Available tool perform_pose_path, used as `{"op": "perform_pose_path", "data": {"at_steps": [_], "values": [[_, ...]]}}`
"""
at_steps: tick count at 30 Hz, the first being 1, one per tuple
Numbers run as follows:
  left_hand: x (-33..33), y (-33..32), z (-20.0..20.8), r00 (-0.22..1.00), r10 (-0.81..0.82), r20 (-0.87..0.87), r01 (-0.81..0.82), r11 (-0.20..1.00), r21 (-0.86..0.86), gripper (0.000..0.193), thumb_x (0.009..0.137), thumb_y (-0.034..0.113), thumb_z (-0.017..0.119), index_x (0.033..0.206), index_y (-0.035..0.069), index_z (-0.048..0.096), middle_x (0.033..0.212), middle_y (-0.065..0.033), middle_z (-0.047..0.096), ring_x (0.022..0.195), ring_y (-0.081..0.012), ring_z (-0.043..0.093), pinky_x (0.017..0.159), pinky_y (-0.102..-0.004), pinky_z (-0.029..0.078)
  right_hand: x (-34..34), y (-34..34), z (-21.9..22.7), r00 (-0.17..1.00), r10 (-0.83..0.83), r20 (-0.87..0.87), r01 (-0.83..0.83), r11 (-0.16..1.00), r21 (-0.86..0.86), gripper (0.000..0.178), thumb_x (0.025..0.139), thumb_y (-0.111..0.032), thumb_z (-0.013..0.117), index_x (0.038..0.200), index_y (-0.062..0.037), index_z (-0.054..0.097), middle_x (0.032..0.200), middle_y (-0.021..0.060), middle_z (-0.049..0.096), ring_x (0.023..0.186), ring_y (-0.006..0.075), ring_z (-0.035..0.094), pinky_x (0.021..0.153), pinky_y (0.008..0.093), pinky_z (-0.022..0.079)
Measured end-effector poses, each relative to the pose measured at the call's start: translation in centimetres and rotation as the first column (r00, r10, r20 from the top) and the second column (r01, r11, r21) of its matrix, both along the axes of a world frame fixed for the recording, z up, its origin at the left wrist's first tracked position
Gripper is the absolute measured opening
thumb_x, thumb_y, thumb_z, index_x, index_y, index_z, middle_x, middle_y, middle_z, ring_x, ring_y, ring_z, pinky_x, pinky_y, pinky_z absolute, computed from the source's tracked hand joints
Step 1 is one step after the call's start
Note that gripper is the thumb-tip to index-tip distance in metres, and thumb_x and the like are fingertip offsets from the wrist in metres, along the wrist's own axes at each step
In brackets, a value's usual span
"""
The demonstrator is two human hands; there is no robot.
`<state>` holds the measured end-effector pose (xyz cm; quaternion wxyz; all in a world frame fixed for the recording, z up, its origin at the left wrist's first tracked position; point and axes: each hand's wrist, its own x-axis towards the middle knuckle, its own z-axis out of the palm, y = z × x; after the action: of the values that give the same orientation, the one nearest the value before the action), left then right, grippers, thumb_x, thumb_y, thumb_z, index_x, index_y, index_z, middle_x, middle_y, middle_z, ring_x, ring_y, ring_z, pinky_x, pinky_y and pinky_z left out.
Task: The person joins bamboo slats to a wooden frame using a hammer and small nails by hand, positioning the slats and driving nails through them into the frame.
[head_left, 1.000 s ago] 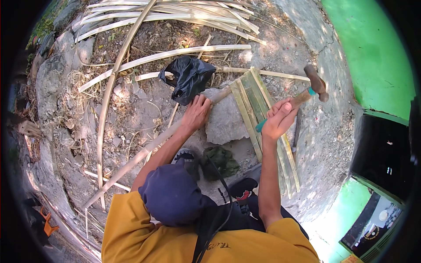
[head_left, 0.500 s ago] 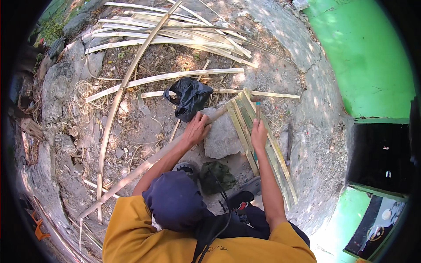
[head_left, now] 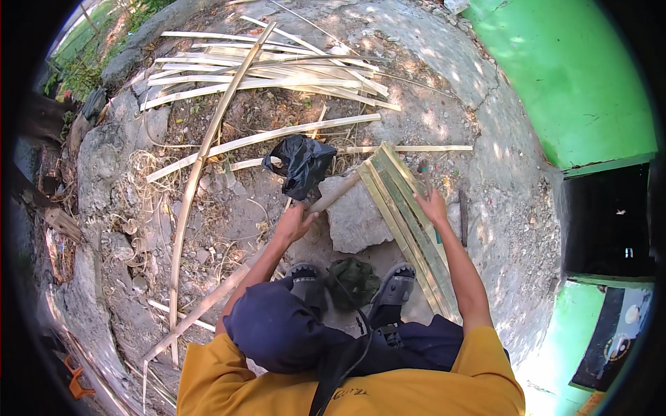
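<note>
My left hand is closed round a long pale pole. The pole runs from the lower left up to a grey stone block, and its far end rests across the block. My right hand is closed on a hammer. Its head looks blurred, and a bit of teal handle shows by my wrist. Beside that hand lie several flat split-bamboo slats, side by side, their far ends over the pole's tip and their near ends by my right leg.
A black plastic bag lies beyond the block. Several pale bamboo strips are piled at the far side, and a long strip crosses the left. A dark green cloth-like bundle sits between my feet. A green wall stands right.
My right hand and the hammer have moved right, off the slats' far end. My left hand has shifted a little left and nearer along the pole. My right foot now shows.
</note>
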<state>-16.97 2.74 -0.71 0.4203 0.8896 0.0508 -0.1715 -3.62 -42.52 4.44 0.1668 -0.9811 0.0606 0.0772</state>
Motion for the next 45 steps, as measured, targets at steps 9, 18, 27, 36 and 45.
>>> {"op": "perform_pose_path", "data": {"at_steps": [9,18,27,36,45], "values": [[-0.9,0.0,-1.9,0.987,-0.052,0.154,0.043,0.997,0.058,0.048,0.099,0.034,0.069,0.123,-0.003,0.049,0.102,-0.0341,0.068,0.096,-0.0523,0.068,0.083,-0.0590,0.053,-6.6,5.4,-1.2,0.996,0.034,0.088,-0.021,0.990,-0.142,0.133,0.053,-0.071,0.094,0.140,0.0148,0.041,0.156,0.0359,0.034,0.137,0.0474,0.050,0.109,0.0490,0.051],[-0.7,-1.1,-1.4,0.968,-0.083,0.238,0.070,0.996,0.060,0.045,0.101,0.031,0.066,0.125,-0.001,0.047,0.101,-0.0328,0.069,0.090,-0.0531,0.068,0.078,-0.0595,0.053,-7.8,5.0,0.3,0.992,0.124,0.021,-0.121,0.985,-0.127,0.124,0.049,-0.064,0.099,0.129,0.0126,0.042,0.161,0.0413,0.018,0.110,0.0518,0.068,0.090,0.0500,0.060],[-1.5,-1.1,-1.2,0.971,-0.102,0.216,0.069,0.985,0.156,0.044,0.102,0.034,0.064,0.128,0.003,0.047,0.101,-0.0309,0.071,0.090,-0.0504,0.070,0.073,-0.0579,0.055,-7.9,5.5,1.0,0.991,0.131,0.000,-0.130,0.985,-0.115,0.123,0.051,-0.065,0.097,0.129,0.0131,0.043,0.161,0.0429,0.019,0.113,0.0523,0.067,0.090,0.0503,0.061],[-1.6,-1.4,-1.4,0.957,-0.136,0.256,0.053,0.951,0.306,0.049,0.099,0.034,0.068,0.130,0.001,0.049,0.106,-0.0283,0.068,0.090,-0.0464,0.071,0.074,-0.0547,0.057,-5.0,1.4,3.6,0.990,0.133,0.040,-0.128,0.986,-0.105,0.050,0.095,-0.042,0.073,0.118,0.0017,0.062,0.148,0.0321,0.043,0.112,0.0490,0.067,0.096,0.0535,0.056],[0.4,0.5,2.8,0.997,-0.069,0.032,0.072,0.991,-0.113,0.041,0.098,0.036,0.073,0.104,0.000,0.057,0.074,-0.0148,0.069,0.058,-0.0284,0.069,0.056,-0.0421,0.056,-0.1,0.1,10.1,0.972,0.143,0.188,-0.159,0.985,0.072,0.041,0.096,-0.037,0.070,0.103,0.0027,0.064,0.102,0.0233,0.062,0.095,0.0446,0.063,0.083,0.0530,0.049]]}}
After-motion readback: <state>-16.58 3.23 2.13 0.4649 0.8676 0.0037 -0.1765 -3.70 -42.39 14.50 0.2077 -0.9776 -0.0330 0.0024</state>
